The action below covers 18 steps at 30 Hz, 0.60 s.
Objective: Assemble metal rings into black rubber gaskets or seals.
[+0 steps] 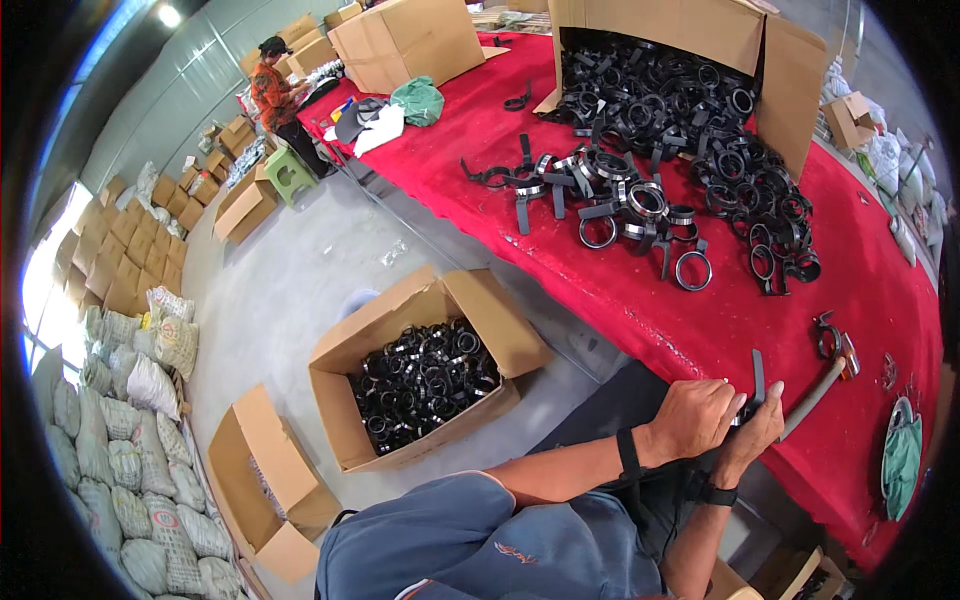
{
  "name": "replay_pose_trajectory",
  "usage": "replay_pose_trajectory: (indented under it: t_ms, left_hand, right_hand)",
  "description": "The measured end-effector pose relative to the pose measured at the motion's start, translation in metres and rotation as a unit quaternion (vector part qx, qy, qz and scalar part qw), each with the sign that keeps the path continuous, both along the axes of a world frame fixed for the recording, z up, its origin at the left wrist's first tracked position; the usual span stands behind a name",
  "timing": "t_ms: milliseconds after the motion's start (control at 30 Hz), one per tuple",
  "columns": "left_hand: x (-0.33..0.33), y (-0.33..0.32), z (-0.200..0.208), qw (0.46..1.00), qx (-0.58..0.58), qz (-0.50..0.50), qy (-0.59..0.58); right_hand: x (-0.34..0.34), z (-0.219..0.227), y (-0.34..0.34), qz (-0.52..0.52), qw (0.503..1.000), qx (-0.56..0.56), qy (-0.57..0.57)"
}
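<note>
My right hand (752, 436) grips a black ring clamp (758, 374) by its lower part, and the flat black tab sticks up between my hands. My left hand (688, 422) is closed against the same piece, its fingers bent at the ring, which is mostly hidden. Just right of my hands, a hammer (814, 402) lies on the red-covered table (690, 345). Beside its head is a single black ring clamp (827, 338). Farther up the table lies a loose pile of ring clamps (625, 195), some with shiny metal inner rings.
A tipped carton (790, 100) spills black ring clamps at the far right. An open carton (335, 420) of clamps stands left of me, near another open carton (240, 480). A green cloth-covered round thing (902, 455) lies rightmost. Sacks (130, 465) line the left; a person (275, 95) stands far off.
</note>
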<state>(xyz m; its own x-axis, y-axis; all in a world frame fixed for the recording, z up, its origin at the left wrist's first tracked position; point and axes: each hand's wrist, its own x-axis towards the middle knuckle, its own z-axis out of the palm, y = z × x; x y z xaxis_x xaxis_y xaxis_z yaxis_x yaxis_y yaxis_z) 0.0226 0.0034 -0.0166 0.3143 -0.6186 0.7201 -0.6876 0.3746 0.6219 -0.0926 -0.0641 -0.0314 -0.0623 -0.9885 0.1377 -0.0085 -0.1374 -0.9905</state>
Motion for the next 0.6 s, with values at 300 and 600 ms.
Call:
replay_pose_trajectory:
  t_ms: [300, 600]
  left_hand:
    - [-0.012, 0.007, 0.0, 1.0, 0.02, -0.013, 0.003]
    - [0.002, 0.004, 0.01, 0.999, 0.05, 0.006, -0.016]
  right_hand:
    - [-0.004, -0.003, -0.002, -0.043, 0.996, -0.077, 0.029]
    - [0.013, 0.006, -0.007, -0.027, 0.997, -0.074, -0.017]
